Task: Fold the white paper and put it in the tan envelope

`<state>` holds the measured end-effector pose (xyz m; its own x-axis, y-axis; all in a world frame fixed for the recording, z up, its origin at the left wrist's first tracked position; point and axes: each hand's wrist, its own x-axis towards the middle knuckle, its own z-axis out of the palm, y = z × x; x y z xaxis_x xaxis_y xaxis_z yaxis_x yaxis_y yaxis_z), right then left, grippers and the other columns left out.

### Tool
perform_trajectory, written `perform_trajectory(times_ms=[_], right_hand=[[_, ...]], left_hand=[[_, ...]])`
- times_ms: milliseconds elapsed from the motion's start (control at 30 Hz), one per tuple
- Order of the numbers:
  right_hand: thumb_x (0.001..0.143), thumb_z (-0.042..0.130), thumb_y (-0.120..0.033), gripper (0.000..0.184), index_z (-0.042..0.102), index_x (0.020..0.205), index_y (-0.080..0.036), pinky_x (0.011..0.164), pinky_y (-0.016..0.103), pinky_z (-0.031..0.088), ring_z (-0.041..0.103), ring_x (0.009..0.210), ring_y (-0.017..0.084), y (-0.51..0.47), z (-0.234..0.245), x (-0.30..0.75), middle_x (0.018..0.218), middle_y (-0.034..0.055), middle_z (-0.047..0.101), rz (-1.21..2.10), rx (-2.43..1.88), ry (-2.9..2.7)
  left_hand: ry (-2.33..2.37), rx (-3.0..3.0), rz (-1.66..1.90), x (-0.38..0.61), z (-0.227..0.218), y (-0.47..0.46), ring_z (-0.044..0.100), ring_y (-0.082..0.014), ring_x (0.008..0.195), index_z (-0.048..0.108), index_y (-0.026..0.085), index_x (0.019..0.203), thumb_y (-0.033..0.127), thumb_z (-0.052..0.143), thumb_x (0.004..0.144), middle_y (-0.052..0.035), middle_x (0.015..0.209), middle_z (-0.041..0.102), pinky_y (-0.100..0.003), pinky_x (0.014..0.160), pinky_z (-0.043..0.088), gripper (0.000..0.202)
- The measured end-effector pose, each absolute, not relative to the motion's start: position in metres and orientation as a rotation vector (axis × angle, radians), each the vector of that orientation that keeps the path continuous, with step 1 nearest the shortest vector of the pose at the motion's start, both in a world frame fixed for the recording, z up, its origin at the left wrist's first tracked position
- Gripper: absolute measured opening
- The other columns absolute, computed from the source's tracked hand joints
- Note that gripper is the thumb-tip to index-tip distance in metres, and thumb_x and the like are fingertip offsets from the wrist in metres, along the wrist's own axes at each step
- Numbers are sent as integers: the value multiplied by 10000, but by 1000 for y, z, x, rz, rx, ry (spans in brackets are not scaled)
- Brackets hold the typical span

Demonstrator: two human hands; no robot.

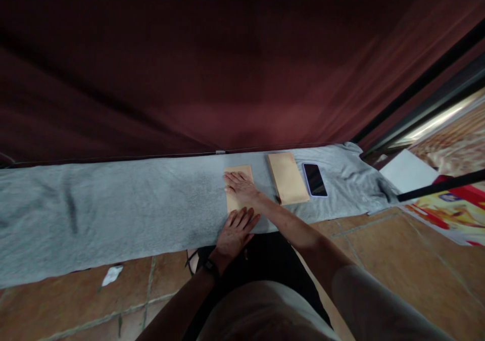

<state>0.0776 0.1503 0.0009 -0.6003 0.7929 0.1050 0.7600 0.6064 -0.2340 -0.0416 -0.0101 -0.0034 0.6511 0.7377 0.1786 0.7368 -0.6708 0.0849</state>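
A flat tan paper piece (231,199), perhaps an envelope or paper bag, lies on the grey cloth in front of me. My right hand (241,187) rests flat on its upper part, fingers stretched toward the left. At its near end lies my left hand (234,232), palm down with the fingers apart and the tips on the paper. The hands cover much of the paper. To the right sits a thick stack of the same tan paper (288,178), apart from both hands.
A phone (314,180) lies right of the stack on the long grey cloth (144,204). Behind hangs a dark red curtain (242,78). Dark bars and a colourful printed box (450,212) are at the right. A white scrap (112,275) lies on the tiled floor (394,245).
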Motion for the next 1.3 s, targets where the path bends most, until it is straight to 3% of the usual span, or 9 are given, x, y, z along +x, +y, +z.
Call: perform_trajectory(times_ms=[233, 433, 700, 833, 900, 1033, 1300], right_hand=[[1080, 396, -360, 499, 422, 1546, -185, 1293, 442, 231, 341, 1521, 202, 115, 1, 100, 1636, 51, 379, 406, -1166, -2682], [1069, 442, -359, 500, 450, 1530, -167, 1278, 439, 285, 367, 1510, 216, 66, -5, 132, 1615, 97, 411, 399, -1084, -2609], [1045, 498, -398, 627, 330, 1588, -133, 1260, 456, 332, 385, 1500, 241, 2, -7, 169, 1606, 137, 415, 322, -1064, -2516], [1030, 527, -349, 587, 379, 1567, -166, 1250, 458, 351, 429, 1473, 240, -9, -3, 182, 1589, 113, 450, 304, -1030, -2527], [1030, 518, -314, 538, 422, 1543, -186, 1239, 455, 367, 461, 1449, 231, -10, -2, 185, 1565, 100, 489, 312, -1028, -2508], [1023, 516, -293, 465, 511, 1473, -178, 1213, 462, 396, 515, 1402, 232, -7, -3, 183, 1498, 110, 567, 352, -1038, -2441], [1001, 537, -288, 413, 560, 1405, -213, 1192, 461, 402, 574, 1313, 222, -6, -7, 181, 1400, 106, 629, 439, -1006, -2318]], left_hand=[[1305, 2858, 291, -39, 0, -10, 493, -269, 1383, 482, 320, 1500, 439, 563, 986, -28, 1465, 589, -491, 1213, 301, 533], [1322, 2831, 321, -40, -2, -12, 549, -278, 1323, 653, 267, 1296, 416, 608, 964, -60, 1338, 667, -506, 1219, 326, 366], [1189, 2721, 525, -54, 9, -10, 539, -240, 1369, 579, 152, 1395, 338, 415, 1053, -103, 1449, 609, -467, 1195, 403, 422], [1176, 2652, 553, -59, 14, 8, 620, -201, 1267, 651, 184, 1293, 280, 328, 1066, -81, 1317, 698, -410, 1145, 461, 407], [1208, 2648, 565, -55, 13, 27, 574, -215, 1328, 626, 173, 1336, 297, 315, 1066, -97, 1365, 668, -425, 1164, 440, 430], [1298, 2673, 494, -36, 7, 80, 331, -258, 1519, 438, 98, 1520, 390, 319, 1059, -152, 1610, 411, -462, 1233, 335, 559], [1305, 2682, 278, -20, -3, 160, 293, -246, 1537, 393, 91, 1555, 423, 254, 1055, -141, 1642, 352, -437, 1269, 226, 616]])
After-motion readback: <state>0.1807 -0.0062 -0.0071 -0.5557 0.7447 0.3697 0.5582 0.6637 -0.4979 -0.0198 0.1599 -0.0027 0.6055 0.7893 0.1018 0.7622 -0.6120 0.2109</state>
